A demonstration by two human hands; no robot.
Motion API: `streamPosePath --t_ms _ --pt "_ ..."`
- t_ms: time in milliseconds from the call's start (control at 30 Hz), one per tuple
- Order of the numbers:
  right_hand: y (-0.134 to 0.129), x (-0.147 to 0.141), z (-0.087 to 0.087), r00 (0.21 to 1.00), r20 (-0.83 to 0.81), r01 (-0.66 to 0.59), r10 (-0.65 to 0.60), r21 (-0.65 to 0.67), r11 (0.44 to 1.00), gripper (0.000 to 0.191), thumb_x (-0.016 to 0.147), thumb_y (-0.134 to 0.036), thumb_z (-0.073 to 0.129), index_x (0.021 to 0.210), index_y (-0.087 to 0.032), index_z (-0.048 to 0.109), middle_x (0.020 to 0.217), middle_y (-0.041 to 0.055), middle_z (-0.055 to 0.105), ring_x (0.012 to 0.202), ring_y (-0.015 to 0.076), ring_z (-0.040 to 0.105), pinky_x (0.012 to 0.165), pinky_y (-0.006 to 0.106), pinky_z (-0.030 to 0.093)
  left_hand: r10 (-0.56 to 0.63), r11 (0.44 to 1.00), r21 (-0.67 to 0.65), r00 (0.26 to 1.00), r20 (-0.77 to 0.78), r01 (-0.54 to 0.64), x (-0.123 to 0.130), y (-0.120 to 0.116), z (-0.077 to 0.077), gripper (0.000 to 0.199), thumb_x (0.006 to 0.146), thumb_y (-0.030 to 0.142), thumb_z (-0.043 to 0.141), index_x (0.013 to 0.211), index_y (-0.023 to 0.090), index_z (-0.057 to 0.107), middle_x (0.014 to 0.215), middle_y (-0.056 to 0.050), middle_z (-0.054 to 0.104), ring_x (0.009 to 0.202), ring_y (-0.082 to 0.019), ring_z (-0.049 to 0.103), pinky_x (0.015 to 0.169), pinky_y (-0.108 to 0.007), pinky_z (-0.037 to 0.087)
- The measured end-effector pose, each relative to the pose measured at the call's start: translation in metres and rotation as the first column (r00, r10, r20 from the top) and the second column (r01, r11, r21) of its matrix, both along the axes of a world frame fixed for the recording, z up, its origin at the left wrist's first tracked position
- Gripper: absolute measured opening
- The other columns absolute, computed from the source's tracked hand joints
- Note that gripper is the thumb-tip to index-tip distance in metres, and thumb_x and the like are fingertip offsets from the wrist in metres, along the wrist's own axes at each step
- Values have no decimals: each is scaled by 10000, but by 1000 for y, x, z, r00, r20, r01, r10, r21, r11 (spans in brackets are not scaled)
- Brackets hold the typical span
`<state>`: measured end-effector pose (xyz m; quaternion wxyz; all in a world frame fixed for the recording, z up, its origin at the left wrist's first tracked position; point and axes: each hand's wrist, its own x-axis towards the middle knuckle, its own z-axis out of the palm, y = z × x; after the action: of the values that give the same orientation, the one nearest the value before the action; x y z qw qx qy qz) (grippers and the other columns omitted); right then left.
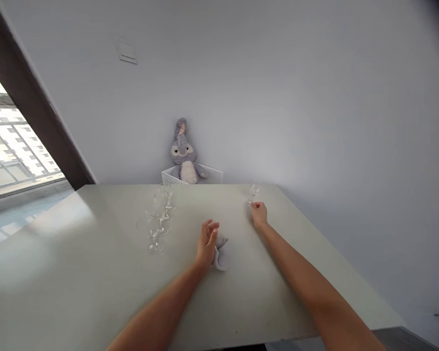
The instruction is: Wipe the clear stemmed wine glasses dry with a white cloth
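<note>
My right hand is closed at the base of a small clear stemmed glass on the right part of the table. My left hand rests near the middle with its fingers apart, beside a crumpled light grey cloth that it partly covers. To the left of it, several clear stemmed glasses stand upright in a row running away from me.
A pale table reaches to the wall. Behind its far edge, a grey plush rabbit sits in a white perforated basket. A window with a railing is at the left, a switch on the wall.
</note>
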<state>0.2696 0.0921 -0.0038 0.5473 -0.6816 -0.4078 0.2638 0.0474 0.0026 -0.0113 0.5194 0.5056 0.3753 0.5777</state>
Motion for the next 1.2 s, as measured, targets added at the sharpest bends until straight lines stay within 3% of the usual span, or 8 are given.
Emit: streamPosePath --t_ms 100,200,267,400,533,733,933,1200 --pt "-39 -29 3 932 62 -341 356 -177 923 375 718 -464 501 538 -143 570 407 0 505 354 88 410 438 227 339 -1 999 34 1000 9 1 1 -2 1 344 807 400 465 1089 208 428 1062 -86 563 1019 -174 499 919 -385 332" --pt "-69 -60 11 647 118 -668 754 -390 634 431 689 -485 536 421 -148 525 352 -7 480 329 81 400 432 224 324 -31 995 93 999 12 30 1 -6 2 336 792 405 486 1054 197 448 1061 -94 563 1018 -181 505 910 -374 345" --pt "-80 -76 18 561 167 -710 811 -406 575 406 655 -465 576 406 -156 492 332 -36 441 334 77 390 419 214 293 -40 988 148 999 9 38 1 -9 6 331 782 400 504 1040 198 465 1057 -93 564 1024 -186 502 910 -364 346" --pt "-82 -89 26 665 85 -734 742 -115 670 291 608 -407 625 516 -153 516 429 -68 462 416 74 412 432 195 276 116 982 147 992 47 -122 -2 -20 28 255 778 401 499 924 194 533 953 -64 574 935 -170 523 866 -332 374" --pt "-75 -78 20 705 -403 -524 584 260 811 334 600 -414 656 800 -157 579 659 -1 615 575 138 548 524 242 407 312 949 -133 914 260 -286 -18 -41 49 218 750 407 513 773 190 522 791 -12 545 778 -130 539 746 -290 429" --pt "-68 -47 -3 626 -722 -310 295 116 944 294 498 -241 747 721 -178 567 629 45 638 568 196 598 518 318 495 527 832 -479 670 523 -280 -76 -57 49 194 720 336 548 846 220 457 753 8 532 628 -82 559 666 -254 481" --pt "-73 -45 2 576 -735 -371 358 155 916 259 571 -254 707 773 -174 568 615 23 629 526 182 593 513 324 513 515 832 -543 512 687 -108 -122 -34 53 490 772 523 424 1153 304 209 1099 -131 481 943 -224 588 683 -413 520" --pt "-85 -62 16 573 -672 -426 468 244 871 316 611 -301 676 884 -169 585 735 31 652 602 170 607 556 289 494 376 901 -435 480 792 11 -132 -28 51 254 815 399 433 957 193 389 1119 -146 496 1015 -227 561 703 -393 542"
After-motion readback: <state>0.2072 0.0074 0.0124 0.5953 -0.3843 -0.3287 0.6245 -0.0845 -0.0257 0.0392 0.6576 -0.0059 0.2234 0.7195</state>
